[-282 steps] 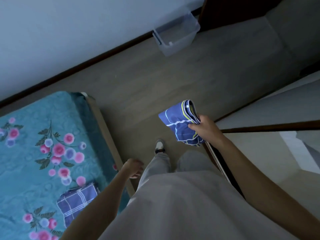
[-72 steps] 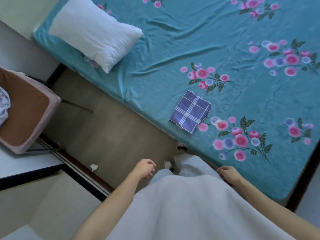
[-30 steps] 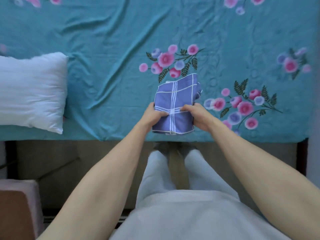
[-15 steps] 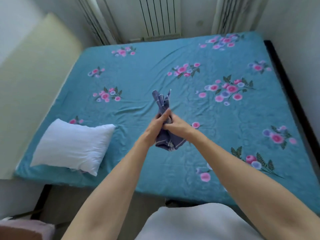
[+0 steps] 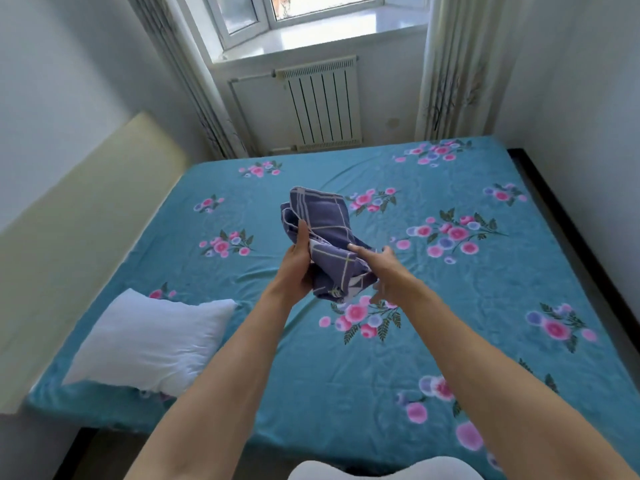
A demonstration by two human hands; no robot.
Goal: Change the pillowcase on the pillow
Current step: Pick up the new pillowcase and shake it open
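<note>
1. Head view: person stands at the near edge of the bed [image 5: 346, 393], both arms stretched out over it.
2. Pillowcase [image 5: 329, 237], blue w/ pale check lines, is bunched and half folded, held up in the air above the middle of the bed, not touching the sheet.
3. Left hand [image 5: 294, 268] grips the pillowcase from the left side, thumb up along the cloth, fingers curled under it.
4. Right hand [image 5: 384, 268] is at the right side of the bundle; forefinger laid straight across the cloth, touching it. Other fingers are under the bundle, so whether they grasp it can't be told.
5. Pillow [image 5: 152, 341], white and bare, lies near the bed's near-left corner, by the headboard [image 5: 79, 244], well apart from the hands.
6. Beyond the far edge: radiator [image 5: 322, 102] under a window [image 5: 298, 12], curtains [image 5: 450, 64] at both sides.
</note>
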